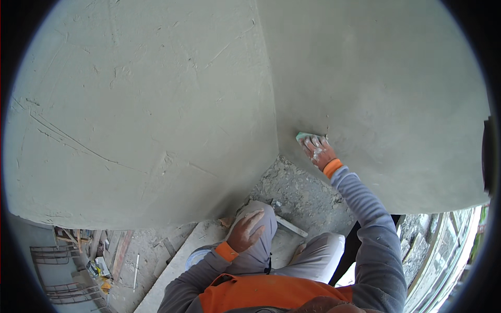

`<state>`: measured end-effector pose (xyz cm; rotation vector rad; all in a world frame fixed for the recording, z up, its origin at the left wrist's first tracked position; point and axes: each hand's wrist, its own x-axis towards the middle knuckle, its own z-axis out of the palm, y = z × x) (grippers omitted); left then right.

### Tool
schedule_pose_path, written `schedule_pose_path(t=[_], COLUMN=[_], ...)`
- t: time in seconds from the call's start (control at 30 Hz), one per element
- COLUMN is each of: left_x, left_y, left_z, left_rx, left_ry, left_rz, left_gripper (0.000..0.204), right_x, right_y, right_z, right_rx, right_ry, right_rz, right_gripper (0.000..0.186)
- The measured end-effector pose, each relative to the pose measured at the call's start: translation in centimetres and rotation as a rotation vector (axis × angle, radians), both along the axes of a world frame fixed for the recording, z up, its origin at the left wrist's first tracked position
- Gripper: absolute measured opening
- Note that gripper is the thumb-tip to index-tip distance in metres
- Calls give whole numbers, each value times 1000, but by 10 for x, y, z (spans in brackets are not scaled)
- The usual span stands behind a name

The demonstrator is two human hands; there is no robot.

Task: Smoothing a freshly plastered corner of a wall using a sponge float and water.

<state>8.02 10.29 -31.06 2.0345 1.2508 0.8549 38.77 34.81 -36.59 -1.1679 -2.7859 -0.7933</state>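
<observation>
My right hand (pixel 319 151) is stretched out to the right-hand grey plastered wall (pixel 396 94), close to the inner corner. Its fingers press a flat, pale green sponge-like pad (pixel 303 136) against the plaster; most of the pad is hidden under the hand. White dust or paste coats those fingers. Resting on my raised left knee is my left hand (pixel 244 232), with its fingers stretched out and nothing in it. Darker, damp-looking patches show on the wall around the pad.
The left wall (pixel 141 109) carries scratches and ridges. Rubble and dust cover the floor (pixel 300 190) at the corner, where a pale strip (pixel 291 226) lies by my knees. Planks (pixel 122 255) and metal frames (pixel 57 255) are at lower left. A window frame (pixel 436 255) stands at lower right.
</observation>
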Motion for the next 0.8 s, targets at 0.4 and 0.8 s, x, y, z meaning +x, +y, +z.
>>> schedule_pose_path(t=[0.4,0.8], left_x=[-30,-58], left_y=[-27,-28], left_z=[8,12], left_rx=[48,120], left_ry=[-128,-79], left_rz=[-160,-175], left_gripper=[44,49], right_x=[52,41], right_y=[-39,-47], right_z=[343,32], right_rx=[903,301], right_ry=[532,219], right_rz=[-201,-270], right_gripper=[74,60])
